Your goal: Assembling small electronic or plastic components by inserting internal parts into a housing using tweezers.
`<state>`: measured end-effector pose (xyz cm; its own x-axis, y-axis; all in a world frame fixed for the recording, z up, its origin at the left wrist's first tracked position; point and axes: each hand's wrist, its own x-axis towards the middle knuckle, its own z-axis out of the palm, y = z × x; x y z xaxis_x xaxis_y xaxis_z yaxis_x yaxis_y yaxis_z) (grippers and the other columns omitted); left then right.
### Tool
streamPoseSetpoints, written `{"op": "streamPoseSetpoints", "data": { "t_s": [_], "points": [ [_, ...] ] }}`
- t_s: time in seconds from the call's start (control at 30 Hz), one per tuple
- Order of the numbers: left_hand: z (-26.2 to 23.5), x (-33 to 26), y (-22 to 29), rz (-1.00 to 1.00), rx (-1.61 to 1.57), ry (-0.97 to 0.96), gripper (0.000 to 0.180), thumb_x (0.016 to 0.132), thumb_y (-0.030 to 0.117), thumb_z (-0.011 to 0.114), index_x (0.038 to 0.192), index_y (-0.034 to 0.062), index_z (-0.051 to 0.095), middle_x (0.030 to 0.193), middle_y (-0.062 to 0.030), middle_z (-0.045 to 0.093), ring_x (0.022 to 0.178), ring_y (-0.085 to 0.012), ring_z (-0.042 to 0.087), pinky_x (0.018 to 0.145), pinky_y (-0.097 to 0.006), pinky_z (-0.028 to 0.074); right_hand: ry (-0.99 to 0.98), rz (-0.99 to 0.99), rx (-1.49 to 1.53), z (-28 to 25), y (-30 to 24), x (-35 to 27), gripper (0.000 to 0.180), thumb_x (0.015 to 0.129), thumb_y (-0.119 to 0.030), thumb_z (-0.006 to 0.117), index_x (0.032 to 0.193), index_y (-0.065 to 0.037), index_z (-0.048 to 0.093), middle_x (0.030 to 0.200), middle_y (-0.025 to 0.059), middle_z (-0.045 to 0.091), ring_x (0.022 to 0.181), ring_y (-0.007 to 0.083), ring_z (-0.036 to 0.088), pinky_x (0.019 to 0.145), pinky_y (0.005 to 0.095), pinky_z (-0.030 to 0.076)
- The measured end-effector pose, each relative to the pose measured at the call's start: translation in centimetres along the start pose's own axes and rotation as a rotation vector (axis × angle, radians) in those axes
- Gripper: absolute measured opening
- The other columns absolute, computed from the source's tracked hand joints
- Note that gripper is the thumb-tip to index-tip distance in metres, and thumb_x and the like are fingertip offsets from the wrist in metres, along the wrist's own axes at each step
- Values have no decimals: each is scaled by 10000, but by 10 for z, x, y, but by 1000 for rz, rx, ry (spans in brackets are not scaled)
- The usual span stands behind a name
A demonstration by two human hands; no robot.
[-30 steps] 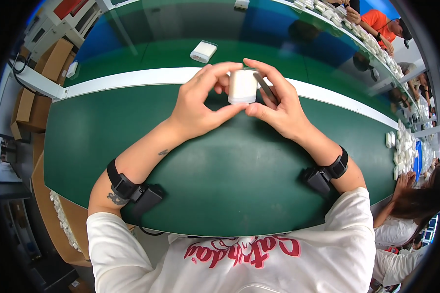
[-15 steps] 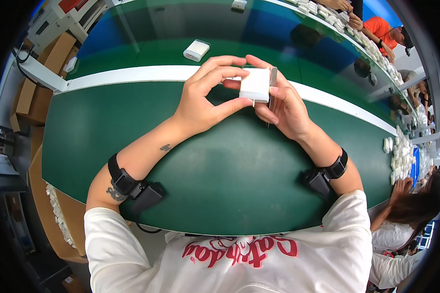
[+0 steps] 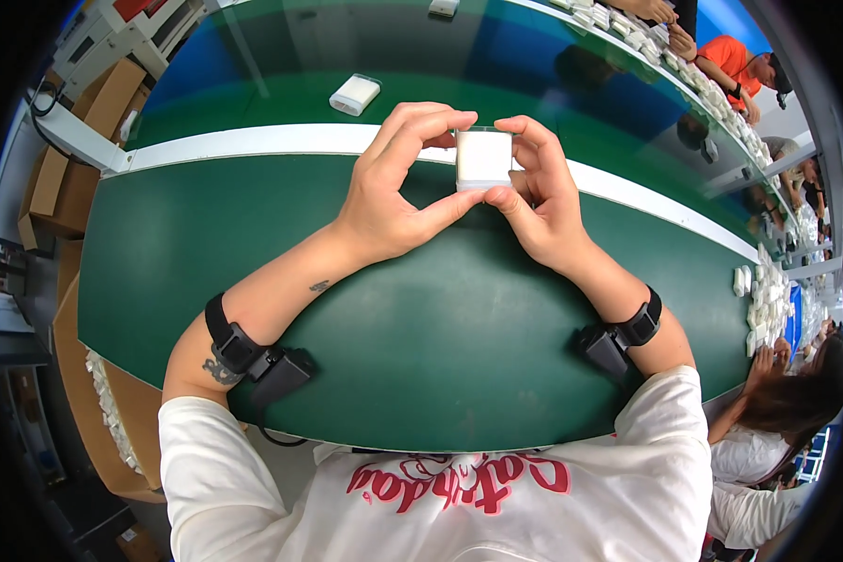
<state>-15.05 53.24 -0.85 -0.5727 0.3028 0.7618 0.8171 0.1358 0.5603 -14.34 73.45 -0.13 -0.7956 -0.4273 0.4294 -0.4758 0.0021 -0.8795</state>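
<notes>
A small white box with a clear cover (image 3: 484,157) is held up over the white rail, its broad face toward me. My left hand (image 3: 398,178) grips it from the left, forefinger at the top corner and thumb at the bottom edge. My right hand (image 3: 543,183) holds the opposite side in the same way, with the thumb at the lower right corner and the other fingers curled behind. The back of the box is hidden.
Beyond the white rail (image 3: 253,140), a shiny green belt carries a similar white box (image 3: 355,95) and another farther off (image 3: 443,7). Piled white boxes (image 3: 766,300) lie at right beside a co-worker (image 3: 768,403). A cardboard carton (image 3: 75,375) stands at left.
The box has turned face-on to me. A thin flat piece seen beside it at my right hand no longer shows. Boxes on the belt have shifted left.
</notes>
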Motion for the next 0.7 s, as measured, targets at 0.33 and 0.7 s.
{"op": "streamPoseSetpoints", "data": {
  "t_s": [0.33, 0.7],
  "points": [
    [5, -5, -20, -632, -194, 172, 627, 853, 150, 731, 1379, 44, 407, 1262, -129, 522, 1094, -169, 521, 868, -289, 486, 14, 341, -732, -76, 22, 79, 609, 746, -241, 801, 1274, -24, 588, 590, 2, 419, 575, 87, 419, 551, 259, 388],
    [8, -8, -20, -616, -198, 216, 342, 873, 24, 632, 1205, 24, 552, 1182, -83, 595, 953, -114, 560, 732, -238, 485, 36, 415, -950, -76, 154, 306, 661, 625, -378, 850, 1172, -51, 674, 1059, 172, 700, 990, 268, 675, 882, 345, 507]
  ]
}}
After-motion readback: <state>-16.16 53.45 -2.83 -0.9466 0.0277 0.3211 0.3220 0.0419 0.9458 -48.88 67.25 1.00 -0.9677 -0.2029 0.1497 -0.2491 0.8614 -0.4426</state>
